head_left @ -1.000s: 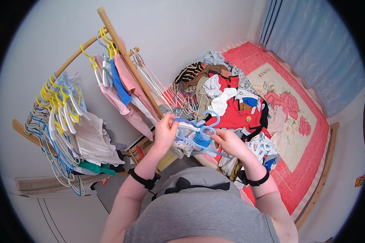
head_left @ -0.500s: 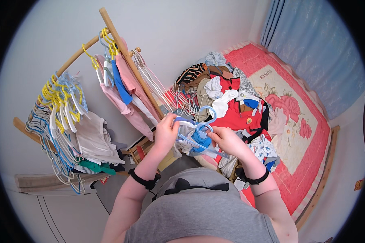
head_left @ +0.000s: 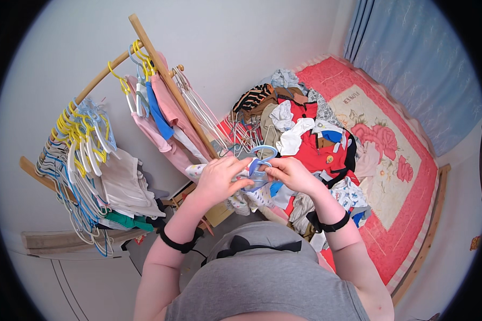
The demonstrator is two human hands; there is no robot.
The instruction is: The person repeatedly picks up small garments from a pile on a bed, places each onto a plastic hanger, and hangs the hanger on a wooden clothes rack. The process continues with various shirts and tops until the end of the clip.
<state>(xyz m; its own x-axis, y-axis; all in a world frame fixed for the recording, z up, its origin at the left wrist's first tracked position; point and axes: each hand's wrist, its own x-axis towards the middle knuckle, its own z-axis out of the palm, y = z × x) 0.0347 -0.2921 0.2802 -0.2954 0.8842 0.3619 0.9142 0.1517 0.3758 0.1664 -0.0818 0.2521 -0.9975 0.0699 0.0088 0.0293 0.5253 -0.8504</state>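
In front of my waist, a light blue clothes hanger (head_left: 265,153) has its hook pointing away from me. A small white garment with a coloured print and blue neck edging (head_left: 260,198) hangs around the hanger, its neck near the hook. My left hand (head_left: 219,179) grips this garment at the left of its neck, the patterned cloth showing beside and below the fingers. My right hand (head_left: 292,174) pinches the hanger just below its hook, beside the neck edging. The hanger's arms are mostly hidden by the cloth and my hands.
A wooden clothes rack (head_left: 168,80) at the left carries many hangers and several garments. Ahead and right, a heap of clothes (head_left: 310,139) lies on a bed with a red floral cover (head_left: 407,214). Loose hangers (head_left: 246,136) lie at the heap's left side. A blue curtain (head_left: 412,69) hangs behind.
The white printed garment now covers much of the hanger, whose arms showed before. My left hand has shifted down slightly and turned over the cloth; my right hand has moved slightly up.
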